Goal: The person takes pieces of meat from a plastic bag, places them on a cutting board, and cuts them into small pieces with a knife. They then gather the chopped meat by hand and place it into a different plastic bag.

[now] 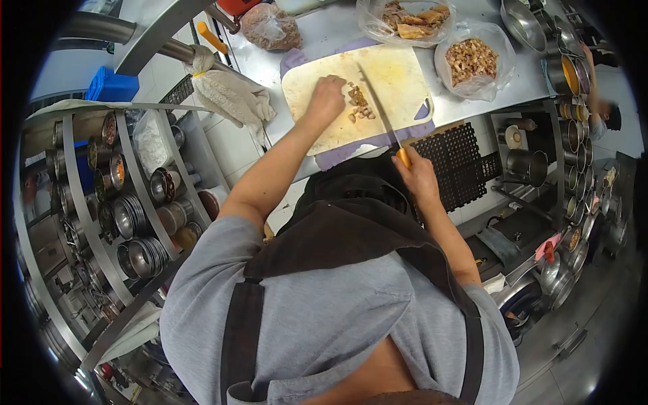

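My right hand (420,177) grips the yellow handle of a long-bladed knife (380,108). The blade points away from me over a worn, off-white cutting board (320,138). Left of the blade lies a small pile of chopped meat-like pieces (360,108), pale and brown. Against the pile's left side rests my left hand (327,98), its fingers curled in and closed; whatever is under or in them is hidden. A purple cloth (337,156) shows beneath the board on the metal counter.
Behind the board are a clear bag of diced pieces (471,62), a bag of larger cooked chunks (412,20) and a tied bag of brown food (271,28). A towel (226,94) hangs at left. Steel bowls (145,256) fill the left shelves. Another person (597,108) stands far right.
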The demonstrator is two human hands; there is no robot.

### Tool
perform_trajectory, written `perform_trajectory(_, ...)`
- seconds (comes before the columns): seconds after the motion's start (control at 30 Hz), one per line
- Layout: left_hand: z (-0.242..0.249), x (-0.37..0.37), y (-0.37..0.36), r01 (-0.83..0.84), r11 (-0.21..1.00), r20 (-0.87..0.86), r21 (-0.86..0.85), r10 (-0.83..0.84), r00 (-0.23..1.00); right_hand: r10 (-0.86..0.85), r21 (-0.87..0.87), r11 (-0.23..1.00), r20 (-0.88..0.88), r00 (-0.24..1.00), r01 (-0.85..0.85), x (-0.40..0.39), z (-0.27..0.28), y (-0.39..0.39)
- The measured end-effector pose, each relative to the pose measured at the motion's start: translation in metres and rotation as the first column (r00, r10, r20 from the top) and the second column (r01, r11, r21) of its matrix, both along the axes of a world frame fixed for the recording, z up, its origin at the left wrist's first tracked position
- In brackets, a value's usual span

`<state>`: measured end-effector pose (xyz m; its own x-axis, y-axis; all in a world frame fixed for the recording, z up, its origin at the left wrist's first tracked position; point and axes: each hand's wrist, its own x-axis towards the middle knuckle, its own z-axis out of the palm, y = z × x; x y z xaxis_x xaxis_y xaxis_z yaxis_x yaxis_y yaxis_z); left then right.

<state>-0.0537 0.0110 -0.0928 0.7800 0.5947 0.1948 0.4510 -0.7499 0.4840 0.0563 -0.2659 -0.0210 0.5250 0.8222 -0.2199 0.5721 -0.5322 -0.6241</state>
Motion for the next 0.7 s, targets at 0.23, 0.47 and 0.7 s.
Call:
perform_trajectory(0.23,0.007,0.021,-0.023,0.028,0.999,0.333,-0.025,-0.018,0.943,-0.338,-0.060,0.937,-0.403,0.850,0.344,0.008,-0.009,-0.024)
perform_trajectory(0.47,0.007,0.028,-0.044,0.096,0.994,0.379,0.059,-0.111,0.919,-0.345,-0.054,0.925,-0.528,0.776,0.375,0.011,-0.025,-0.013)
perform_trajectory(0.7,0.012,0.047,-0.026,0.202,0.971,0.153,0.126,-0.221,0.963,-0.319,-0.070,0.941,-0.514,0.796,0.331,0.022,-0.020,-0.014)
